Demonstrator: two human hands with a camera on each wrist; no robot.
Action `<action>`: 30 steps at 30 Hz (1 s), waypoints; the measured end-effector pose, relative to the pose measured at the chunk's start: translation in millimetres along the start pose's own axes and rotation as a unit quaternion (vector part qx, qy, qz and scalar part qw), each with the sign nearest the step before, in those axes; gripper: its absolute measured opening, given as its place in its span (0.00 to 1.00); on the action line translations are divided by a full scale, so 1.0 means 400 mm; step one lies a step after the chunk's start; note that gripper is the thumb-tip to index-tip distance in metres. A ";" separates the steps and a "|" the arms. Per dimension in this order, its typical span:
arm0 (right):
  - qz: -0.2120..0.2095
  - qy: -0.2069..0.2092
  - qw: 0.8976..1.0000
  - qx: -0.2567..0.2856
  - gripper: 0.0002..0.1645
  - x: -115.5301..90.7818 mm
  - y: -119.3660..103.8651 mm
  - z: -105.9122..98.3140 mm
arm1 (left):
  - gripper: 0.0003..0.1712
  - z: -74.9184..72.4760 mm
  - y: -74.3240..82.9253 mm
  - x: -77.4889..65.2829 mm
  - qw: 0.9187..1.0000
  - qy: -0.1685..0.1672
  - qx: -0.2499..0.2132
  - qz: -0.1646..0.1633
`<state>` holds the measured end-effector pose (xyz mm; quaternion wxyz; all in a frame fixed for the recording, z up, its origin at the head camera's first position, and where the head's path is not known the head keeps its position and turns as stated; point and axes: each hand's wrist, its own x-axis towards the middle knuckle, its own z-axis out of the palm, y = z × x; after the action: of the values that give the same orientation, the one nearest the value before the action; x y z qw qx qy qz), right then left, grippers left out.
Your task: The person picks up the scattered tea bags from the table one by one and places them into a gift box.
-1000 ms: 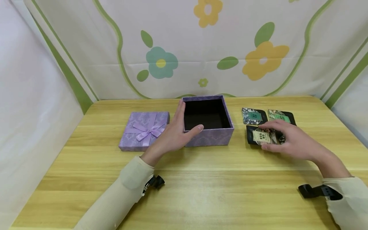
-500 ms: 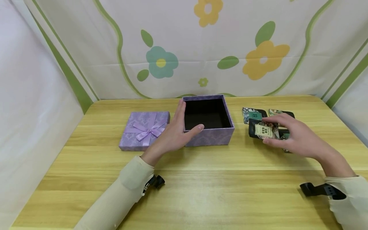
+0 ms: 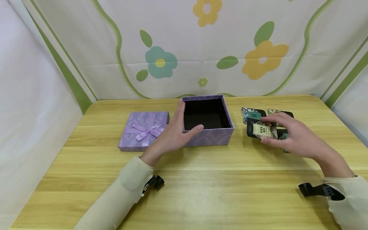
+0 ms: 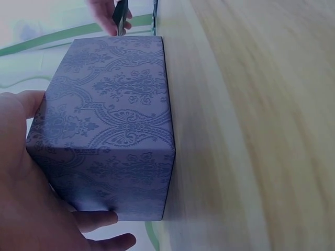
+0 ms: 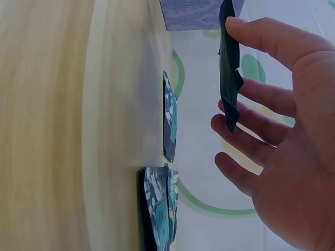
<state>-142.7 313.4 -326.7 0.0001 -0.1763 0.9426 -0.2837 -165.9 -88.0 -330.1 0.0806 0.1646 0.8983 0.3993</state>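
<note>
My left hand [image 3: 175,134] rests at the left side of an open purple patterned gift box [image 3: 211,137], its fingers extended along that wall and the thumb at the front rim. The box's black inside shows no contents. In the left wrist view, thumb and fingers lie around one corner of the box [image 4: 115,99]. My right hand [image 3: 304,142] pinches a black tea sachet [image 3: 261,130] with a cream label between thumb and fingers. In the right wrist view this sachet [image 5: 229,63] hangs above the table, seen edge-on.
Three more dark sachets lie on the wooden table [image 3: 207,191]: a blue-patterned one [image 3: 249,114], a green-patterned one [image 3: 274,111], and one [image 3: 284,135] partly under my right hand. The purple lid [image 3: 135,124] with a ribbon bow lies left of the box. A flowered cloth [image 3: 189,76] hangs behind.
My right hand has lifted the cream-labelled sachet off the table, uncovering part of another sachet beneath. Over the last half second it barely moves. The left hand stays at the box.
</note>
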 end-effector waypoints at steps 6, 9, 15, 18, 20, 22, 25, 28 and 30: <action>-0.007 0.008 1.000 -0.002 0.42 0.003 -0.010 -0.007 | 0.65 0.003 -0.001 0.001 1.000 0.002 -0.001 0.002; -0.007 0.012 1.000 -0.005 0.42 0.009 -0.019 -0.010 | 0.65 0.004 0.000 0.001 1.000 0.003 0.000 0.001; -0.015 0.009 1.000 -0.010 0.41 0.026 -0.039 -0.014 | 0.65 0.006 0.000 0.001 1.000 0.003 0.001 0.000; -0.021 0.008 1.000 -0.012 0.40 0.037 -0.045 -0.019 | 0.65 0.006 -0.002 0.001 1.000 0.004 0.001 -0.002; -0.025 0.009 1.000 -0.015 0.40 0.045 -0.049 -0.023 | 0.65 0.005 -0.003 0.001 1.000 0.004 0.000 -0.003; -0.028 0.013 0.999 -0.017 0.40 0.053 -0.052 -0.027 | 0.65 0.004 -0.004 0.000 1.000 0.003 -0.001 -0.005; -0.033 0.018 0.999 -0.020 0.40 0.064 -0.063 -0.033 | 0.65 0.003 -0.005 0.000 1.000 0.003 0.000 -0.004; -0.037 0.023 0.999 -0.018 0.40 0.076 -0.084 -0.040 | 0.65 0.003 -0.005 -0.001 1.000 0.003 -0.001 -0.003; -0.042 0.026 0.999 -0.020 0.40 0.087 -0.101 -0.043 | 0.66 0.003 -0.005 -0.001 1.000 0.003 -0.002 -0.003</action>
<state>-163.7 279.5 -287.1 -0.0398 -0.2080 0.9395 -0.2691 -165.6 -88.9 -332.3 0.0796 0.1611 0.8981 0.4014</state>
